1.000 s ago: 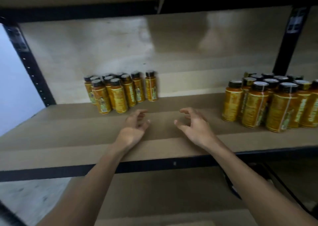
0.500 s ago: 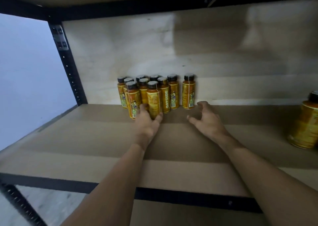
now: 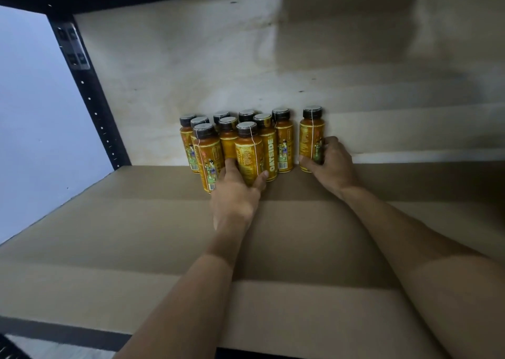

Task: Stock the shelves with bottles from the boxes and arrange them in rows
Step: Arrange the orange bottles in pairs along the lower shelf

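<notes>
Around the bottle cluster (image 3: pixel 237 145), taken as reference: the shelf (image 3: pixel 109 249) board runs open in front of the cluster and to its right, so there is room on both sides for sliding stock or adding rows. Back panel (image 3: pixel 218 58) sits directly behind the cluster. The rear bottles look pushed up to it, presumably so rows build forward from a fixed stop. Upright post (image 3: pixel 90 99) is well left of the cluster, with open board between. Front rail (image 3: pixel 54 334) is well in front, so that edge is no hazard. The cluster has nine dark caps counted: orange bottles, upright, packed touching, staggered rather than in clean rows. Lone bottle (image 3: pixel 311 137) stands just right of the cluster, a narrow gap apart, level with its rear bottles. Right hand (image 3: pixel 333 164) wraps this bottle low on the body, judged ready to slide it left and close the gap. Left hand (image 3: pixel 235 194) grips the front-middle bottle (image 3: pixel 247 153) of the cluster, finger one side and thumb the other, judged to be squaring it into line. Low grips suit sliding without tipping.
</notes>
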